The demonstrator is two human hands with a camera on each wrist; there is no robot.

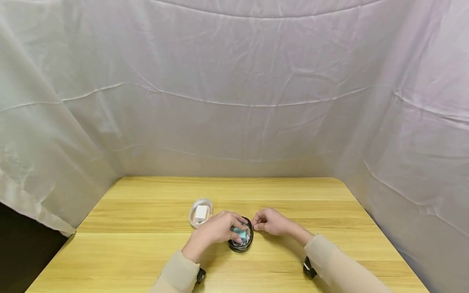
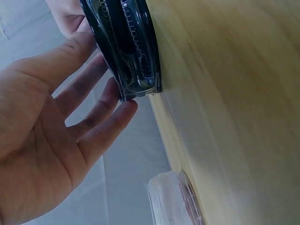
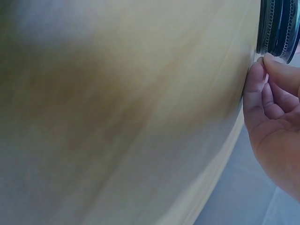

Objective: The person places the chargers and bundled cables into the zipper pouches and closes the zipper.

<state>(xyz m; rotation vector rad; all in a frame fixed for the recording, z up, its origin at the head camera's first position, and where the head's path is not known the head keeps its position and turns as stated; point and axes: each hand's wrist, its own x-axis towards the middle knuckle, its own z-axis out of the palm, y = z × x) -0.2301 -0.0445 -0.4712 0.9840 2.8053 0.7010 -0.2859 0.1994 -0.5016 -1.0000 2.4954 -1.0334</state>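
A small oval pouch (image 1: 249,241) with black edging and a see-through top lies on the table, something light blue showing inside it. My left hand (image 1: 219,228) grips it from above, thumb and fingers spread about its sides. In the left wrist view, zipper teeth run along the side wall of the pouch (image 2: 110,40). On the pouch's right side, my right hand (image 1: 274,222) pinches with thumb and index finger at the zipper edge. The right wrist view shows these fingertips (image 3: 268,58) touching; the zipper pull between them is mostly hidden.
A coiled white cable (image 1: 192,211) with a white charger block (image 1: 201,212) lies just left of the left hand. The wooden table (image 1: 146,244) ends at grey cloth curtains (image 1: 234,130) at the back and sides.
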